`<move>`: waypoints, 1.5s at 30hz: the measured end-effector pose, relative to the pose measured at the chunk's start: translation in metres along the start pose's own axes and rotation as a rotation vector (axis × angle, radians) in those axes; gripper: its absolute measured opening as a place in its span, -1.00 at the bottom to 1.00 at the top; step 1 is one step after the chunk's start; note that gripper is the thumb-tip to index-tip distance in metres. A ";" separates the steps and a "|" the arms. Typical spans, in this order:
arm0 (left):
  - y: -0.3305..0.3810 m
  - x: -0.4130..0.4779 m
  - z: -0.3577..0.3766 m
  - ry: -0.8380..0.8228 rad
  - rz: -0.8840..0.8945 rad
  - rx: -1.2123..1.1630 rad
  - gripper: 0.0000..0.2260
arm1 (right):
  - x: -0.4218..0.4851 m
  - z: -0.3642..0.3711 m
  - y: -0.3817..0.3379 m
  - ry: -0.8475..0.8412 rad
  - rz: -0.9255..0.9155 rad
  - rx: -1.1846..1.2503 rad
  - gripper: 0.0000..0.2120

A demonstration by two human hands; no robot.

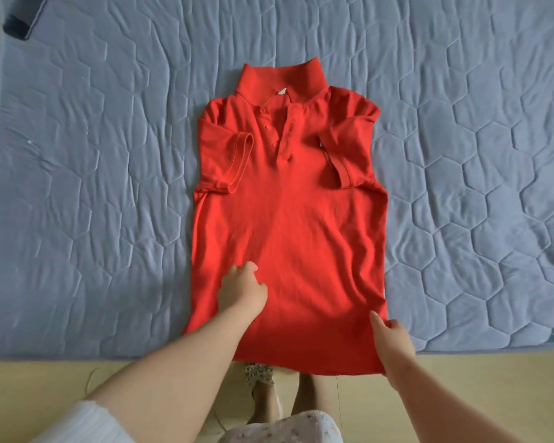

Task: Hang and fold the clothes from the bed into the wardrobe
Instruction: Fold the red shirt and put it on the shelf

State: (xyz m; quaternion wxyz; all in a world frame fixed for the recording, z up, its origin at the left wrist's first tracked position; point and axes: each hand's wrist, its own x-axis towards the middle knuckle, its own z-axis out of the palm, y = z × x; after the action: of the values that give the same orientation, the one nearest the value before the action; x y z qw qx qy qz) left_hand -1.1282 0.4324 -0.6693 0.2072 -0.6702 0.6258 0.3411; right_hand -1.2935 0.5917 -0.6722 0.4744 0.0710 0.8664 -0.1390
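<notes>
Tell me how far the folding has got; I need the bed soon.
Done: the shirt lies flat, front up, on the bed, both sleeves folded in. In hand: the left hand rests on its lower part while the right hand holds its lower side edge. Left: fold the body, store it; a dark garment lies at the bed's corner. No wardrobe is in view.

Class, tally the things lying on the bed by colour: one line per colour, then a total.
Red: 1, the polo shirt
Dark blue: 1, the cloth item at the far left corner, partly out of frame
Total: 2
</notes>
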 end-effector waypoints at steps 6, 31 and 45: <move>0.131 0.038 -0.011 -0.081 0.246 -0.056 -0.70 | 0.022 -0.019 -0.016 -0.100 0.063 0.034 -0.82; 0.278 0.092 0.012 0.046 0.484 0.776 -0.58 | 0.061 -0.019 -0.026 -0.350 0.061 0.105 -0.70; 0.264 0.109 -0.008 -0.062 0.398 0.034 -0.57 | 0.046 -0.010 -0.028 -0.298 0.007 0.082 -0.72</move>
State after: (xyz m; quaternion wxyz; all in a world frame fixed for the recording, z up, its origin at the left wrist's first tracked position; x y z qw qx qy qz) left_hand -1.3870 0.3160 -0.7023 0.1663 -0.5186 0.7450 0.3852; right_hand -1.3334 0.5672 -0.7013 0.5950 0.0718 0.7796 -0.1817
